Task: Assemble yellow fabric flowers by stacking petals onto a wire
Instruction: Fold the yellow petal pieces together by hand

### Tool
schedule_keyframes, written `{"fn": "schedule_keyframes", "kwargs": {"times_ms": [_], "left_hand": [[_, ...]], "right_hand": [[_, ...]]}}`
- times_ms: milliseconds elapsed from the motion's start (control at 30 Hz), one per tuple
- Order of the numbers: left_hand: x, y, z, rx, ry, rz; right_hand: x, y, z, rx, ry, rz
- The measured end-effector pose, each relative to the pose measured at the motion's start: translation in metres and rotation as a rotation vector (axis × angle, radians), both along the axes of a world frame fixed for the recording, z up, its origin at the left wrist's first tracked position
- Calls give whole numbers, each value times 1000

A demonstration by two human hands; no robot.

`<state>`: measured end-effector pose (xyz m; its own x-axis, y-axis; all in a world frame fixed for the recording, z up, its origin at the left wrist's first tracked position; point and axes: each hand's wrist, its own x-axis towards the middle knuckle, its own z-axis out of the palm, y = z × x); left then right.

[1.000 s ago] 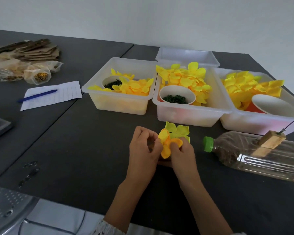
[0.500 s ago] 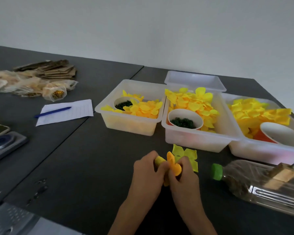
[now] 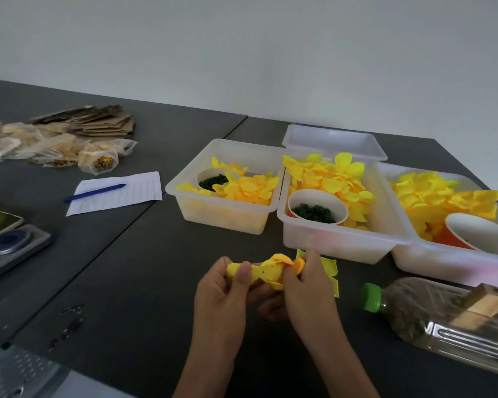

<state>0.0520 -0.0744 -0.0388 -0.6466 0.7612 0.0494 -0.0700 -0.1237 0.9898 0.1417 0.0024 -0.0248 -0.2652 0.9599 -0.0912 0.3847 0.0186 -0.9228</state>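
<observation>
While pinched at both ends: flower [image 3: 270,272] held just above the desk [image 3: 127,282], long axis running left to right between the two hands.
Left hand [image 3: 222,294]: thumb and fingers curled round the pale yellow left end, thumb on top.
Right hand [image 3: 308,285]: fingertips pinching the orange-centred right end, back of hand up, knuckles toward the tubs.
Wire: hidden inside the fabric, cannot tell where it ends.
Loose petal piece [image 3: 329,271]: lying just behind the right hand, partly covered, nearer that hand.
Supply: middle tub [image 3: 339,242] of petals straight ahead, left tub [image 3: 224,222] and right tub [image 3: 443,262] flanking it.
Bottle [image 3: 443,320]: lying on its side, right of the hands.
Likely next: another layer, judged easiest for the right hand.
</observation>
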Motion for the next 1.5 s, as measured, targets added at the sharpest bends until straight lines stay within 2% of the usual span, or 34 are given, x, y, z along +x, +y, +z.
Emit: {"fn": "schedule_keyframes", "kwargs": {"times_ms": [167,300,500,600,700,767,833,1000,1100,1267,1500], "left_hand": [[2,-4,6,-12,-34,37],[10,-12,9,-17,-63,50],[14,-19,19,10,-18,66],[15,-23,19,42,-114,17],[7,-38,26,154,-270,6],[-5,-45,31,164,-163,7],[-15,-39,28,66,-6,15],[-31,11,24,-119,313,110],[-44,43,30,-107,488,152],[-63,71,29,-138,584,119],[-63,63,10,-179,574,-50]], "right_hand": [[-4,6,-2,47,-101,-32],[-7,7,1,-24,-97,-28],[-11,7,9,-4,-112,14],[-9,4,13,-11,-108,32],[4,8,14,-77,8,-17],[16,14,14,-73,-24,30],[23,14,10,-118,-34,136],[30,9,-5,-275,154,111],[32,8,-14,-365,253,91],[39,8,-21,-324,304,118],[42,5,-29,-272,274,132]]}}
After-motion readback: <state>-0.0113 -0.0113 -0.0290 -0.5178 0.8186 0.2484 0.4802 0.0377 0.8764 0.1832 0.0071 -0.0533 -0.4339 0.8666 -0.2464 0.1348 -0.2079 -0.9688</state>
